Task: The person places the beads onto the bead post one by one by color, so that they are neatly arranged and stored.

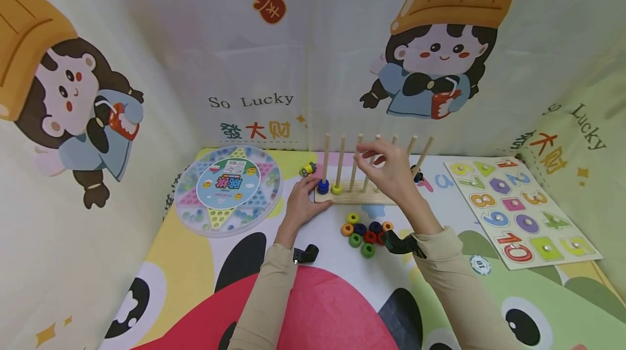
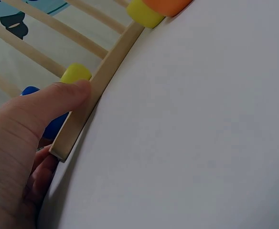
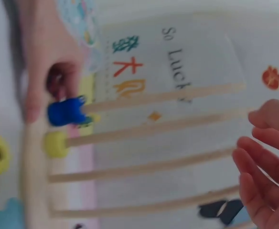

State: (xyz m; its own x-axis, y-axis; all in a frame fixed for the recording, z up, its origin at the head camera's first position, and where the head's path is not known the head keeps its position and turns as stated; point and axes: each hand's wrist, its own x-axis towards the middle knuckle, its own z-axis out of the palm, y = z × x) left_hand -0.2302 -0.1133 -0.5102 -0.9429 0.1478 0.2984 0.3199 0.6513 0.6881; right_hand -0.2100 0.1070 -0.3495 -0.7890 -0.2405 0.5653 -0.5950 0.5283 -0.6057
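A wooden peg rack [image 1: 359, 197] stands on the table with a row of upright pegs. Blue beads [image 1: 323, 187] sit at the foot of its leftmost peg, and one yellow bead [image 1: 336, 189] is on the second. My left hand [image 1: 299, 207] grips the left end of the base; in the left wrist view its thumb [image 2: 65, 98] lies along the front edge. Up by the peg tops is my right hand [image 1: 391, 168], fingers loosely bent. In the right wrist view its fingertips [image 3: 260, 116] are by the tip of the second peg, with no bead visible between them.
Several loose beads [image 1: 356, 240], coloured yellow, orange, green, red and dark blue, lie before the rack. A round board game [image 1: 227, 189] is at left, a number puzzle board [image 1: 520, 211] at right. A small yellow-green toy [image 1: 308, 169] sits behind my left hand. A chip [image 1: 480, 264] lies at right.
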